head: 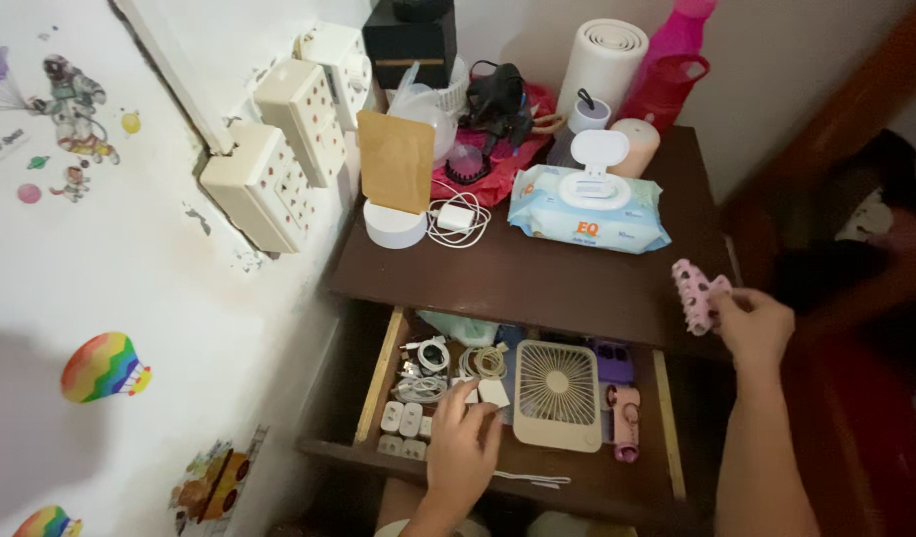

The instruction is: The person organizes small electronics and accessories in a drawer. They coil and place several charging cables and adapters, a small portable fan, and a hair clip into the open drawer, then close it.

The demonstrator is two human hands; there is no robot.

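My left hand (pixel 465 443) reaches into an open wooden drawer (pixel 376 376) below a dark bedside table (pixel 537 278). Its fingertips rest on a small white charger block (pixel 493 393) beside coiled white cables (pixel 430 356). A beige square fan (pixel 557 395) lies in the drawer just right of that hand. My right hand (pixel 751 328) is raised at the table's right edge, shut on a pink spotted hair claw clip (pixel 694 293).
On the tabletop lie a pack of wet wipes (pixel 587 211), a white charger with cable (pixel 458 219), a brown card on a white round base (pixel 395 189), a red cloth, a white cylinder and a pink bottle (pixel 671 70). White wall sockets (pixel 264 184) project on the left.
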